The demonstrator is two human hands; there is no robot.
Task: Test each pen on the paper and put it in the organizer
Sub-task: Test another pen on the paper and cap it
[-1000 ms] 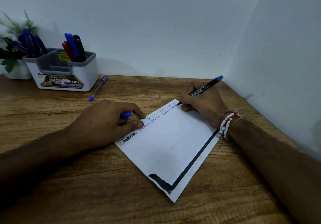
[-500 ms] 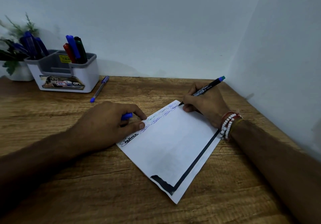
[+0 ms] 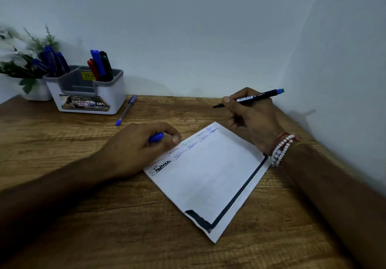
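**Desk:** What's nearest the lens?

**Photographer:** A white paper (image 3: 208, 177) with a black border, lying askew on a wooden table (image 3: 62, 216). Scribbled pen tests run along its far-left edge, and one bold underlined word is too rough to read.

**Desk:** And the hands?

**Photographer:** The left hand (image 3: 135, 149) rests on that edge, fingers curled around a blue cap (image 3: 156, 138). The right hand (image 3: 250, 118), in beaded bracelets (image 3: 281, 150), pinches a black pen (image 3: 250, 97), its tip clear of the paper. The barrel's white print is illegible.

**Desk:** Behind them?

**Photographer:** A purple pen (image 3: 126, 110) lies loose beside the white organizer (image 3: 112, 101), whose label shows "42" and "OPL". Its yellow sticker is unreadable. Red, blue and dark markers (image 3: 100, 66) stand in the right compartment and blue pens (image 3: 52, 62) in the left. A potted plant (image 3: 20, 64) stands beyond.
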